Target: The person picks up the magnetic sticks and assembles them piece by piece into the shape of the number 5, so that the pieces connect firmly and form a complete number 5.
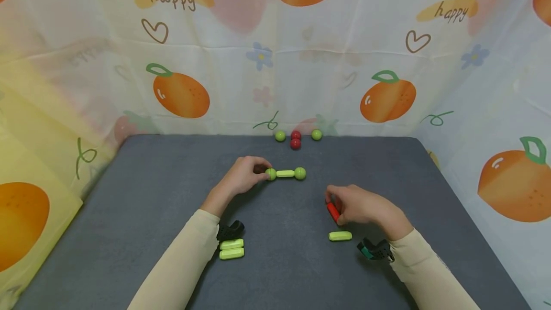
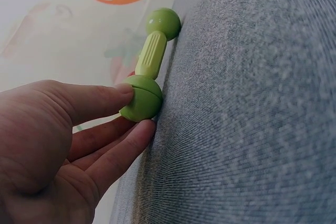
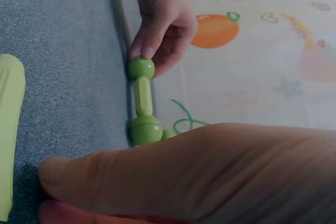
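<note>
My left hand pinches the near-left green ball between thumb and fingertips. That ball is joined by a yellow-green ribbed stick to a second green ball, forming a dumbbell shape low over the table. Over to the right, my right hand holds a red stick between thumb and fingers. A loose yellow-green stick lies just in front of that hand. In the right wrist view the thumb hides most of the red stick.
Two yellow-green sticks lie side by side near my left forearm. At the far edge of the grey table sit red balls between two green balls. A printed curtain hangs behind the table.
</note>
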A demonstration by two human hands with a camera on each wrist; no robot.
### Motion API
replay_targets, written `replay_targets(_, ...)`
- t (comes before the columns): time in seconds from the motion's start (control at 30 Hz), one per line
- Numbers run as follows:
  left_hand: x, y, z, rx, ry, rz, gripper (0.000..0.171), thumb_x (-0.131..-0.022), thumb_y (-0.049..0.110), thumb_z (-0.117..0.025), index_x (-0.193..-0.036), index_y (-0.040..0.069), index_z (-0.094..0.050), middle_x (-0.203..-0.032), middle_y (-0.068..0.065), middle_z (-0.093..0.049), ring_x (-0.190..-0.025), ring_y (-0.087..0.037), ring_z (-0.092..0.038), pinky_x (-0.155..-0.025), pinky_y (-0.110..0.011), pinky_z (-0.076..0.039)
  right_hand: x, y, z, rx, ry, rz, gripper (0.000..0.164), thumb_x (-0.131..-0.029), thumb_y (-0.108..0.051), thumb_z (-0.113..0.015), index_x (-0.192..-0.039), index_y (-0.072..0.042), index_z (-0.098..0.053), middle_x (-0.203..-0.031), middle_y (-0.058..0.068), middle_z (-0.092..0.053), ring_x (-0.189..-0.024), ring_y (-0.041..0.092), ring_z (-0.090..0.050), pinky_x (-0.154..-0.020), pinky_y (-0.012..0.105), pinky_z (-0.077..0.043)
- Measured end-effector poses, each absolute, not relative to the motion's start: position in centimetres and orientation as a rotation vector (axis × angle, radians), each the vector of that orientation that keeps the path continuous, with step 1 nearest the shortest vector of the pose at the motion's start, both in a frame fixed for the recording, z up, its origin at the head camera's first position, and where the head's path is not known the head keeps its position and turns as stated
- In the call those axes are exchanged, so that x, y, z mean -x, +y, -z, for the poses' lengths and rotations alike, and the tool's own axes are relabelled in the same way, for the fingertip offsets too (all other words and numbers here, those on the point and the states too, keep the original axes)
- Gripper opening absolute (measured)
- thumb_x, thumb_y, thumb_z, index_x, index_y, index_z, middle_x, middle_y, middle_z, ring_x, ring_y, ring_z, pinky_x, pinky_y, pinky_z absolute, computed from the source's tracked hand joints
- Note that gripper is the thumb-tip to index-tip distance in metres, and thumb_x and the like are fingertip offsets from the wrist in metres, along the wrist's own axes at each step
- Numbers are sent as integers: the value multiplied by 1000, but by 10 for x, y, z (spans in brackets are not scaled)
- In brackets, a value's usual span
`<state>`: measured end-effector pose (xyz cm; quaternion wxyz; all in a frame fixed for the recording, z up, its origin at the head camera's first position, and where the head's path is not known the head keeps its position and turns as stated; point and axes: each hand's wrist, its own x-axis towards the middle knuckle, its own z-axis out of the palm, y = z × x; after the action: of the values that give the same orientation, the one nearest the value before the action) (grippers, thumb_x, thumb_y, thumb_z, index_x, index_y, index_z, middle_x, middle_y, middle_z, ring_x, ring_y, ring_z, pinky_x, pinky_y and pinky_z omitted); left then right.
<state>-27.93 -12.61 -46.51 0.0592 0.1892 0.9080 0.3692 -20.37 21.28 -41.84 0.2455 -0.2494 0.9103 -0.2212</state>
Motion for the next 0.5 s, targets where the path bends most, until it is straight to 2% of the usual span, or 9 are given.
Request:
replay_targets(0.33,280,-127,465,-570,2744,-1126,23,-100,18,-82,-122,12,-81,-112,0,-78,-105,-19,-73,-94,-43,-58,209,211,426,748,2554,651,33,-91,-8,-88,-119,-8,-70,-90,-5,-65,-79,12,-61,-73,35,-55)
replay_targets(0.5,280,-126,466,-570,2746,-1123,23,-101,18,-82,-123,11,-81,-113,0,-78,-105,-19,-73,-94,-43,-58,210,208,429,781,2573,769,36,-94,-15,-87,-127,-8,-74,-97,-8,-71,-88,8,-68,-78,32,-59)
